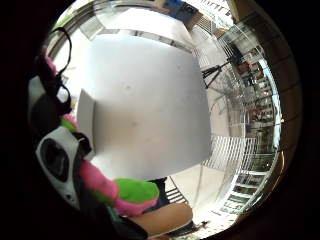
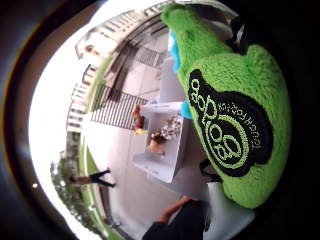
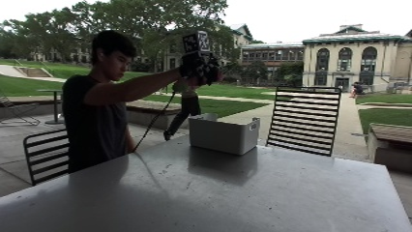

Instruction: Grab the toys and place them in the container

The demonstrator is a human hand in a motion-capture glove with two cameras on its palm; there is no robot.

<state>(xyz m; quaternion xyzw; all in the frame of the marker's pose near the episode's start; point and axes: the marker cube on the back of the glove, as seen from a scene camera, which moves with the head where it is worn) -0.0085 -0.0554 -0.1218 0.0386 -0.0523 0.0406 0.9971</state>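
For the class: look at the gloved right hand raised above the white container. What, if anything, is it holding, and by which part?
The right hand grips a green plush toy with pink parts. Its green body fills the thumb-side palm view, but the exact part gripped cannot be told.

- A grey table (image 3: 270,193) fills the foreground, its top dull and faintly reflective.
- A black slatted metal chair (image 3: 304,120) stands at the table's far side; another chair (image 3: 46,153) sits at the near left.
- Beyond lies a paved terrace with a low stone bench (image 3: 390,145).
- Green lawns (image 3: 222,91) stretch behind, backed by tall trees (image 3: 154,19).
- Pale buildings with arched windows (image 3: 351,55) stand under a bright overcast sky.
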